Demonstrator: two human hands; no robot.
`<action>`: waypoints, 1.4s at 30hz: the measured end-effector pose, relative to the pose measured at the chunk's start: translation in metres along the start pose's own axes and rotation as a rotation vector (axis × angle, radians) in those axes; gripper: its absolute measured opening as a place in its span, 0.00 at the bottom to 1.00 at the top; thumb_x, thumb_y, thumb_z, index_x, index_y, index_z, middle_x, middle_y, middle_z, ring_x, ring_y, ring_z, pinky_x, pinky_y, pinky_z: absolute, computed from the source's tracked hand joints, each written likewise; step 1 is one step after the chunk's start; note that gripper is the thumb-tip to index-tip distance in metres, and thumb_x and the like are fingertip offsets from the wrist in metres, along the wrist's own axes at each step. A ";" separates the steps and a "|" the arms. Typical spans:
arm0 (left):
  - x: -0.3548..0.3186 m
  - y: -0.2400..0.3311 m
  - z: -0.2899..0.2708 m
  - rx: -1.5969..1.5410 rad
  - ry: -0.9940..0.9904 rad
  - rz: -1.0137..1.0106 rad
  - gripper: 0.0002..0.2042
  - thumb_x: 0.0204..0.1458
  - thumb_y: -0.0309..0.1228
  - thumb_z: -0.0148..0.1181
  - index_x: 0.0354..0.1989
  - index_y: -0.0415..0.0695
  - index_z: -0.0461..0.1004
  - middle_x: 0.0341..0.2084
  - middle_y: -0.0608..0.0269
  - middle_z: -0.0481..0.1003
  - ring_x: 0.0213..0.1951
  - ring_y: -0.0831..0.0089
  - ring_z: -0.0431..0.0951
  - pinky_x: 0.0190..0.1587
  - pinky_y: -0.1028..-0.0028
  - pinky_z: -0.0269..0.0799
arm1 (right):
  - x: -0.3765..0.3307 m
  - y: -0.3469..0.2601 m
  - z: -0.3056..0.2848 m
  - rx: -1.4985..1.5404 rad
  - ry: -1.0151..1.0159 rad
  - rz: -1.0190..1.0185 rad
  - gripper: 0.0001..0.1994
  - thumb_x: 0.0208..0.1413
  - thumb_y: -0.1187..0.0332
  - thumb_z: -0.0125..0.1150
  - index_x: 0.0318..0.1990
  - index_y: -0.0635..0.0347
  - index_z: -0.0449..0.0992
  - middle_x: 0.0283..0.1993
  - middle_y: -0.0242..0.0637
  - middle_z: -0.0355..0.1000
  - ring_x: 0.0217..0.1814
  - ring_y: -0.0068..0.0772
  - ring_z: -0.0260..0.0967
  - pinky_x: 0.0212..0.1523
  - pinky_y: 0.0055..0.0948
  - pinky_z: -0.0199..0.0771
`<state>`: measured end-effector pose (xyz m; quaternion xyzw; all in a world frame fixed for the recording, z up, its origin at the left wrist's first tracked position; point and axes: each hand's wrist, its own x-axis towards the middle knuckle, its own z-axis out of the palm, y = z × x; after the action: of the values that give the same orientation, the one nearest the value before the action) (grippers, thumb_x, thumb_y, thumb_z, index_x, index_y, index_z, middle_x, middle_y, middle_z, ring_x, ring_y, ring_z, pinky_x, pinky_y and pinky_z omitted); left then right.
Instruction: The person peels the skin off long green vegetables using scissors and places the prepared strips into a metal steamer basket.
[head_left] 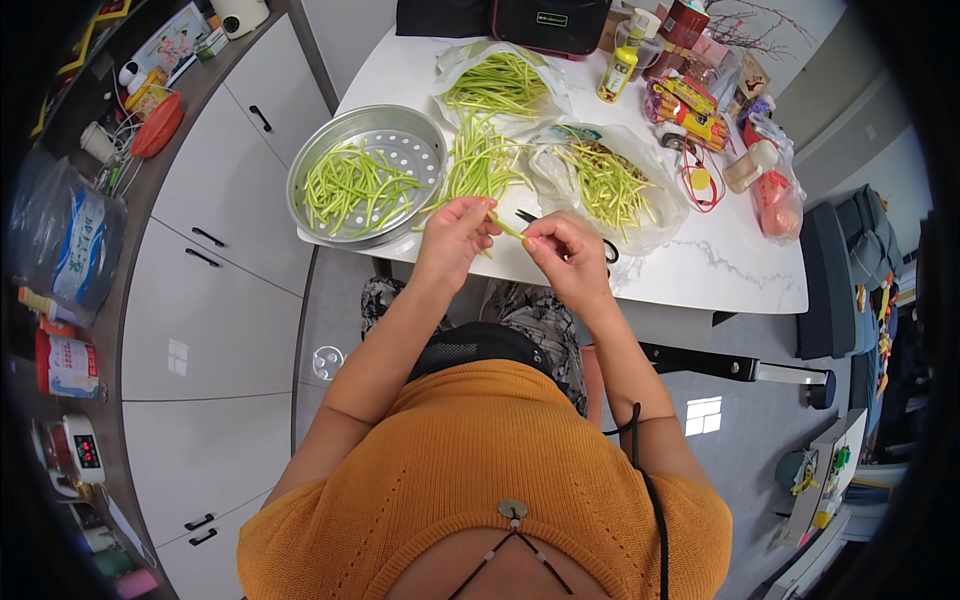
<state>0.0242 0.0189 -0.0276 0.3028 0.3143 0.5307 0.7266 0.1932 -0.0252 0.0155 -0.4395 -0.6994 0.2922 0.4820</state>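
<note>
Green stem (508,229) spans both hands — left fingers (487,212) and right fingers (530,242) pinch its ends.

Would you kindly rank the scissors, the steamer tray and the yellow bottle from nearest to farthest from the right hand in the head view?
1. Scissors, beside the right hand.
2. Steamer tray, to the left.
3. Yellow bottle, at the table's far edge.

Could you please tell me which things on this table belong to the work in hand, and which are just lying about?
In use:
- left hand and right hand, both pinching one green stem
- perforated metal tray of cut stems
- loose stem pile
- two open bags of stems
- scissors

Lying about:
- yellow bottle
- black bag
- snack packets
</note>
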 end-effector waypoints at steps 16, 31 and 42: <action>-0.006 -0.016 0.006 0.075 -0.131 -0.094 0.08 0.55 0.34 0.52 0.30 0.43 0.69 0.19 0.70 0.68 0.20 0.81 0.66 0.25 0.82 0.62 | 0.000 0.007 -0.020 0.578 -0.275 0.342 0.05 0.50 0.76 0.59 0.35 0.64 0.72 0.28 0.23 0.66 0.28 0.08 0.59 0.28 0.10 0.59; -0.005 -0.011 0.006 0.138 -0.198 -0.141 0.09 0.55 0.37 0.52 0.30 0.44 0.68 0.21 0.69 0.70 0.20 0.82 0.68 0.24 0.84 0.62 | -0.001 -0.007 -0.017 0.247 -0.479 0.188 0.13 0.49 0.75 0.59 0.44 0.59 0.74 0.29 0.24 0.65 0.24 0.11 0.55 0.25 0.13 0.59; -0.010 -0.011 0.013 0.155 -0.208 -0.136 0.09 0.55 0.36 0.52 0.28 0.45 0.69 0.19 0.72 0.68 0.19 0.84 0.64 0.23 0.84 0.59 | -0.006 -0.001 -0.015 0.272 -0.148 0.204 0.10 0.51 0.75 0.55 0.41 0.60 0.77 0.25 0.30 0.71 0.18 0.16 0.62 0.18 0.16 0.62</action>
<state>0.0383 0.0048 -0.0267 0.3892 0.2972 0.4202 0.7640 0.2078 -0.0312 0.0196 -0.4161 -0.6389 0.4629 0.4520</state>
